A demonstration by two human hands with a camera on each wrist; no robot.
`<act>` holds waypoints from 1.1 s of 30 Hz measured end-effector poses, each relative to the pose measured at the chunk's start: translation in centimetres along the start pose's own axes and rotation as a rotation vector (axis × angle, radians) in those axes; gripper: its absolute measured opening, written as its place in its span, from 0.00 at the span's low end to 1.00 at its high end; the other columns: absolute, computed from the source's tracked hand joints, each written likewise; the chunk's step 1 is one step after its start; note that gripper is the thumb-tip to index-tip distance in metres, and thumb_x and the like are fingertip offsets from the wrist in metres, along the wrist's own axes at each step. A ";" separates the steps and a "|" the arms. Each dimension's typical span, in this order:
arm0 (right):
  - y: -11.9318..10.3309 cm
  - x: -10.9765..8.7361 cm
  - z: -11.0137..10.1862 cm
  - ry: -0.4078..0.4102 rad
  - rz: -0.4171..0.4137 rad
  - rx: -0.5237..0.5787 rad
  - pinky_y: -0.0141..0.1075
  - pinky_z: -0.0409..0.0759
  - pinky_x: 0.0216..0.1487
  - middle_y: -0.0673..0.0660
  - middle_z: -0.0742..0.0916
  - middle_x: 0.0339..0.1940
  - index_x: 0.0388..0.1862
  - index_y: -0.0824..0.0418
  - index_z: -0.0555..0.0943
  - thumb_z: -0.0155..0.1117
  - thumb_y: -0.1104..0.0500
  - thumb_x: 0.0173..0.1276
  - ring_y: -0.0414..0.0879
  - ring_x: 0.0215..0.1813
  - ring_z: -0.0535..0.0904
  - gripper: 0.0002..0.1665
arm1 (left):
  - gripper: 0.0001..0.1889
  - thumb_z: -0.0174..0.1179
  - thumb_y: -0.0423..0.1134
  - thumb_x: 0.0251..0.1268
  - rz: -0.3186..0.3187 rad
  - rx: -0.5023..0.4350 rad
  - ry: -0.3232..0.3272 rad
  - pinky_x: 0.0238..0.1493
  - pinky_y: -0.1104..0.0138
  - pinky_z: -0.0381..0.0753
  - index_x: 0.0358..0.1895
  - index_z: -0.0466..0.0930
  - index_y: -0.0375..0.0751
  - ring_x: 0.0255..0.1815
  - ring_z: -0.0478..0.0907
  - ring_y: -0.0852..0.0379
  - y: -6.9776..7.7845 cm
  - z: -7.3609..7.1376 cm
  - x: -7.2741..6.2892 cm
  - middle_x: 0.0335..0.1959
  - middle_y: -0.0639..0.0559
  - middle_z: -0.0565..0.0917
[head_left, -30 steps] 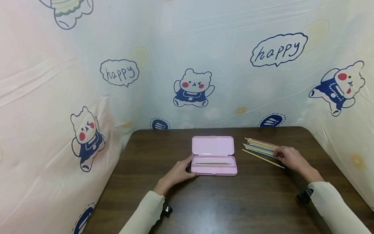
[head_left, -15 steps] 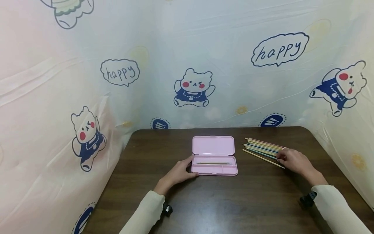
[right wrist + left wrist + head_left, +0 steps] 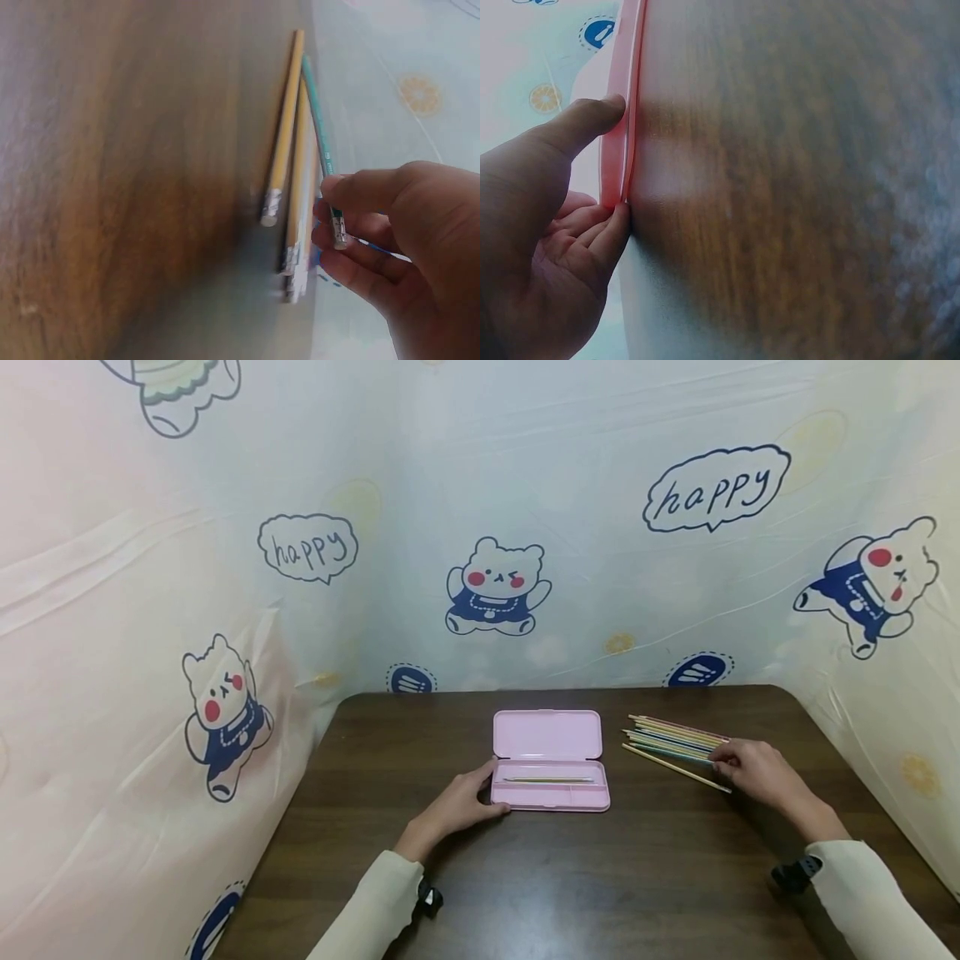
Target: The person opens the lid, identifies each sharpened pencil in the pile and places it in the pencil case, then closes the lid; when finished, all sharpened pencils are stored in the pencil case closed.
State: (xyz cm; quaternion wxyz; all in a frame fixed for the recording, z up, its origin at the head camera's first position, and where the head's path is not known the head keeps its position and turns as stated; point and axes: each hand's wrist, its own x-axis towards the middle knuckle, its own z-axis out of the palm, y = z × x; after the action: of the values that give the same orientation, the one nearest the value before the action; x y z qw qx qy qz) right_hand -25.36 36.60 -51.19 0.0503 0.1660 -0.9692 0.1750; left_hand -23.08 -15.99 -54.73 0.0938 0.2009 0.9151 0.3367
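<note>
a green pencil [image 3: 320,124] is pinched near its eraser end by the thumb and fingers of the right hand [image 3: 761,768]. it is held at the front of the pile of pencils [image 3: 667,727], by the far right corner of the tabletop [image 3: 600,885]. the pink case [image 3: 547,733] is set open near the middle of the far edge, and its left end is held by the thumb and fingers of the left hand [image 3: 453,806]. the green pencil is best lifted slowly, so the pile is not rolled about. the loose yellow pencil [image 3: 675,767] beside it should not be bumped. whether the green tip is being propped up cannot be told.
</note>
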 end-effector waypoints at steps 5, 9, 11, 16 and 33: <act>-0.6 0.1 -0.6 0.081 -0.051 0.003 0.50 0.85 0.36 0.58 0.92 0.36 0.39 0.63 0.92 0.74 0.68 0.68 0.49 0.36 0.85 0.04 | 0.51 0.71 0.58 0.70 0.005 0.001 0.001 0.80 0.52 0.70 0.88 0.52 0.49 0.84 0.65 0.49 -0.1 0.0 0.0 0.86 0.49 0.63; -1.3 0.4 -1.2 0.139 -0.074 0.015 0.43 0.81 0.33 0.53 0.90 0.32 0.39 0.63 0.92 0.74 0.70 0.67 0.43 0.33 0.82 0.05 | 0.51 0.71 0.58 0.70 0.019 -0.004 0.009 0.79 0.51 0.71 0.88 0.52 0.49 0.84 0.66 0.50 -0.2 0.0 0.0 0.85 0.49 0.64; -1.7 0.6 -1.6 0.169 -0.086 0.022 0.39 0.79 0.32 0.53 0.90 0.31 0.39 0.63 0.92 0.74 0.70 0.67 0.41 0.32 0.80 0.05 | 0.51 0.71 0.58 0.70 0.022 -0.009 0.009 0.79 0.51 0.72 0.88 0.52 0.49 0.83 0.67 0.50 -0.2 -0.1 0.0 0.85 0.49 0.65; -3.0 1.1 -2.4 0.222 -0.121 0.040 0.34 0.76 0.30 0.53 0.91 0.33 0.42 0.63 0.92 0.74 0.70 0.68 0.39 0.31 0.77 0.07 | 0.51 0.71 0.58 0.70 0.020 -0.004 0.008 0.79 0.51 0.71 0.88 0.52 0.49 0.83 0.67 0.50 -0.1 -0.1 -0.1 0.85 0.49 0.64; -9.3 4.4 -2.5 0.202 -0.171 0.166 0.34 0.81 0.36 0.54 0.91 0.37 0.46 0.62 0.93 0.70 0.72 0.71 0.42 0.34 0.79 0.11 | 0.51 0.71 0.58 0.70 0.016 0.018 -0.002 0.80 0.52 0.70 0.88 0.52 0.49 0.84 0.66 0.49 -0.1 -0.1 -0.1 0.86 0.49 0.63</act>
State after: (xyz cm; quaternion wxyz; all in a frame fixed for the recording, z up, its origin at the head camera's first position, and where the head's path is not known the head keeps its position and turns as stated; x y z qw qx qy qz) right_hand -26.28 27.93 -45.14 0.1485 0.2332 -0.9237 0.2652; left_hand -23.08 -16.15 -54.77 0.0900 0.2095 0.9163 0.3292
